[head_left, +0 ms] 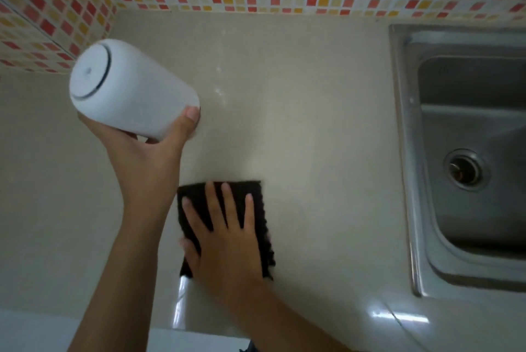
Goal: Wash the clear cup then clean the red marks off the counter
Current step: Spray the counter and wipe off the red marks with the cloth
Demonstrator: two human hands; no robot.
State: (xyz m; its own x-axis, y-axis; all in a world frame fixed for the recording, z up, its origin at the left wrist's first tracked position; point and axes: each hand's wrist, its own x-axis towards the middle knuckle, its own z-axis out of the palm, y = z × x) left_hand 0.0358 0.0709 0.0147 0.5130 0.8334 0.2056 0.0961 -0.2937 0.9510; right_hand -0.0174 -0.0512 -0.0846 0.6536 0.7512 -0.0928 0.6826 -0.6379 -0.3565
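While our left hand (148, 152) grips a white bottle (128, 86) held above the desk (313, 123), our right hand (225, 235) lies flat and open on a dark cloth (247, 189). We are wiping now. No red marks show; maybe they hide underneath. Next, rub harder. The cup is out of sight.

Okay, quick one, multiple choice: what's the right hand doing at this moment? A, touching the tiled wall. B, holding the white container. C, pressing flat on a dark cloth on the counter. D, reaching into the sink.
C: the right hand lies spread, palm down, on the dark cloth on the counter, while the left hand holds the white container.
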